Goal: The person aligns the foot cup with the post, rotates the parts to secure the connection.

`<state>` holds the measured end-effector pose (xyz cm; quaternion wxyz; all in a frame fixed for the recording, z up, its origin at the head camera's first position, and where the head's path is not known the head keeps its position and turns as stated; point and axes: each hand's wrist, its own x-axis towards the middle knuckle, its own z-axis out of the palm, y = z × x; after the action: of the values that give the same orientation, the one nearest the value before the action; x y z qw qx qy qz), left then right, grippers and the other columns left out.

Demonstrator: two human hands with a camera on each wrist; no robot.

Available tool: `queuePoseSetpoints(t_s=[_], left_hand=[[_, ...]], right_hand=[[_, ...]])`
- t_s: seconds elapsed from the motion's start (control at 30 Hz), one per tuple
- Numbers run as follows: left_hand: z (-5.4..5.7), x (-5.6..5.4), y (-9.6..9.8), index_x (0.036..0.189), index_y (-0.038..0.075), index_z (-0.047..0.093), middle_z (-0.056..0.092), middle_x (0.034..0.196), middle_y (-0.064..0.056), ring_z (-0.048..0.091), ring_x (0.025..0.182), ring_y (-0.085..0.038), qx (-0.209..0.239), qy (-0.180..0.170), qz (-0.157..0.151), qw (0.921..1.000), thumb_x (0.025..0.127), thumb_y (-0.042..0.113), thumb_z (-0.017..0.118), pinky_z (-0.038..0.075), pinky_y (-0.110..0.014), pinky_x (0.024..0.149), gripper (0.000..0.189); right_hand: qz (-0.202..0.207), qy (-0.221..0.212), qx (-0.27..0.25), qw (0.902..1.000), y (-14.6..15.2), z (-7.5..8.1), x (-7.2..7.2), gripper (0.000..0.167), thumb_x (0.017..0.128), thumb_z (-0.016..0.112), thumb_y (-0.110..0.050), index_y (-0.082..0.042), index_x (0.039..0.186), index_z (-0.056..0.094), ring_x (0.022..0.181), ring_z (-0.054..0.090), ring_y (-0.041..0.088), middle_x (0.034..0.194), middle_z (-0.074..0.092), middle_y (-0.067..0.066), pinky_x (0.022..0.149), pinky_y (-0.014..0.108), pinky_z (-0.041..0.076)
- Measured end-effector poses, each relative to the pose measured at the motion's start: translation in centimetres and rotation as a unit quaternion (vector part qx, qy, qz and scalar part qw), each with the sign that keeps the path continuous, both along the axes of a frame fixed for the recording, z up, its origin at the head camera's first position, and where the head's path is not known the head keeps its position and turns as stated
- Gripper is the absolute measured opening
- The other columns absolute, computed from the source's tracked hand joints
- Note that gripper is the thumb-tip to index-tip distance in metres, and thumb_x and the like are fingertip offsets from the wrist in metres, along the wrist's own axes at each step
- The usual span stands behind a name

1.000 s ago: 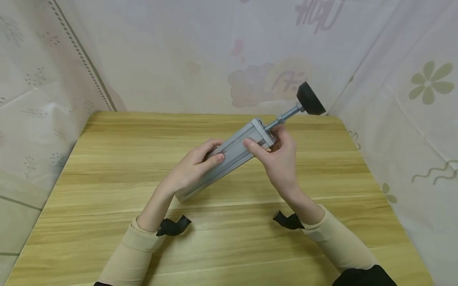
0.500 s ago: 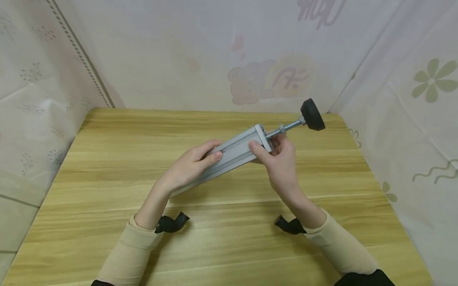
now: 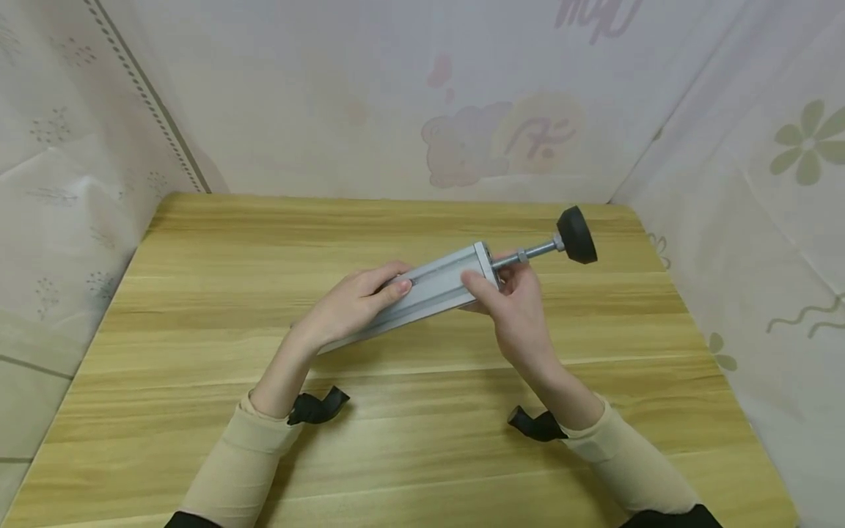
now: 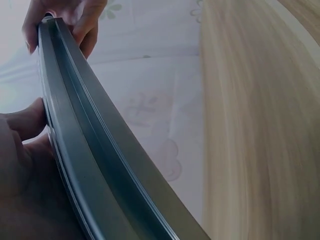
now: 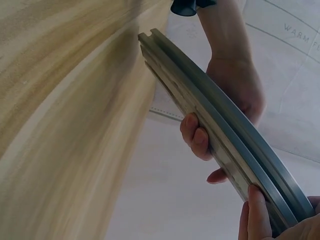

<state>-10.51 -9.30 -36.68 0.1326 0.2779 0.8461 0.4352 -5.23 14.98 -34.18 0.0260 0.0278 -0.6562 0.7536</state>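
Observation:
A silver slotted aluminium profile (image 3: 439, 284) is held slanting above the table, its right end farther from me. From that end a threaded rod (image 3: 541, 250) with a nut sticks out, carrying a black levelling foot (image 3: 576, 236). My left hand (image 3: 353, 304) grips the profile around its middle, thumb on the upper face. Near the end plate my right hand (image 3: 518, 315) holds it, thumb on top and fingers underneath. A long groove shows along the profile (image 4: 95, 145) in the left wrist view. The right wrist view shows left fingers (image 5: 196, 135) wrapped on the profile's side.
Below lies a wood-grain table (image 3: 422, 440). Pale printed cloth (image 3: 317, 103) hangs behind it and at both sides. A black strap end (image 3: 320, 407) sticks out at the left wrist, and another black strap end (image 3: 536, 424) at the right.
The levelling foot end has swung down towards me, so the profile lies flatter across the view. Both hands keep their hold, and the right hand has turned slightly with it.

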Motion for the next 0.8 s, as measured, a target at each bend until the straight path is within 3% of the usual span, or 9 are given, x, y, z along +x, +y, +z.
queuePoseSetpoints(t_s=[0.4,0.8], left_hand=[[-0.6,-0.3,0.2,0.139,0.025,0.06,0.069,0.127,-0.001,0.065,0.11,-0.02,-0.018,-0.005,-0.006,0.9998,0.108,0.048,0.041,0.051,-0.047,0.099,0.043],[-1.1,-0.6,0.5,0.136,0.028,0.061,0.07,0.122,0.0,0.064,0.105,-0.019,-0.025,-0.023,-0.012,0.9993,0.108,0.052,0.039,0.051,-0.045,0.094,0.043]], right_hand=[[0.011,-0.018,-0.017,0.9996,0.4,-1.0,0.1,0.022,0.096,0.063,-0.004,-0.01,0.11,0.047,0.103,0.073,0.019,0.115,0.063,0.011,0.085,0.04,0.061],[-0.004,-0.043,-0.019,0.9989,0.8,-1.6,0.2,0.024,0.096,0.062,-0.002,-0.007,0.113,0.046,0.105,0.071,0.017,0.118,0.061,0.01,0.089,0.037,0.061]])
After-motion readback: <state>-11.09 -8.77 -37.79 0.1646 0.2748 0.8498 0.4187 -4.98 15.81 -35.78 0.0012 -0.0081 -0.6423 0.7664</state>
